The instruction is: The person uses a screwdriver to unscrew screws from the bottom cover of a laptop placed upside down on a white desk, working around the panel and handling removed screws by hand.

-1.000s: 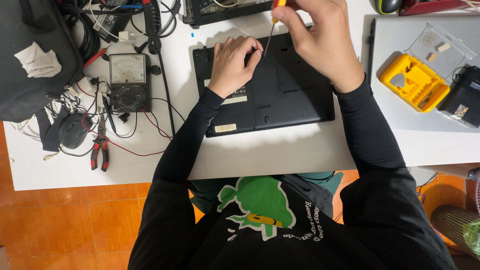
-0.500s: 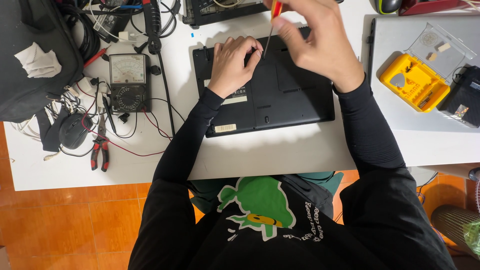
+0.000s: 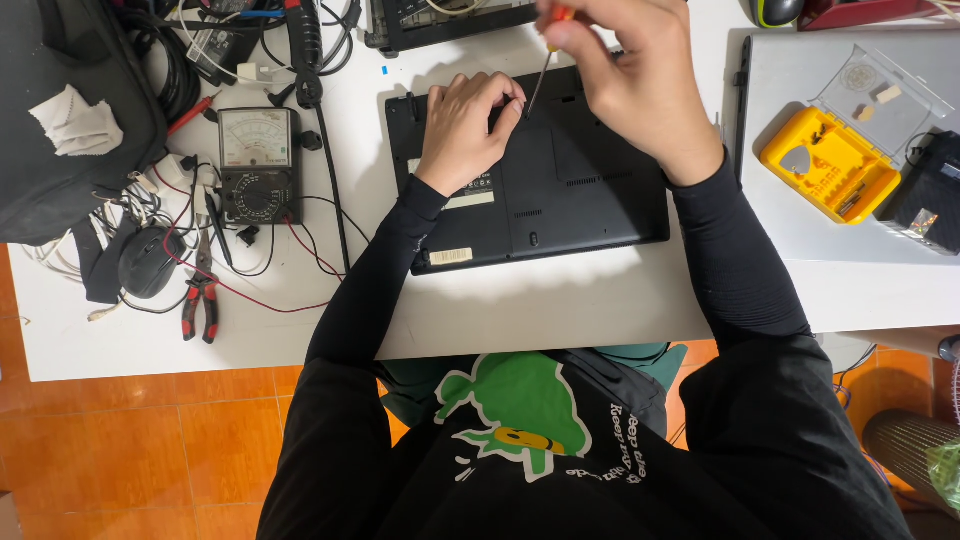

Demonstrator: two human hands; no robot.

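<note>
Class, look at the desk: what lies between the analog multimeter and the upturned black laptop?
In the head view, a black cable runs down the white table between the multimeter and the laptop.

A: The laptop is black underneath, with pale labels; the screwdriver has an orange-red handle and a silvery shaft

B: The tabletop is white, the bit case yellow with a clear lid, the pliers red and black

A: The meter is black with a pale dial, the floor orange tile, and the black shirt carries a green print
</note>
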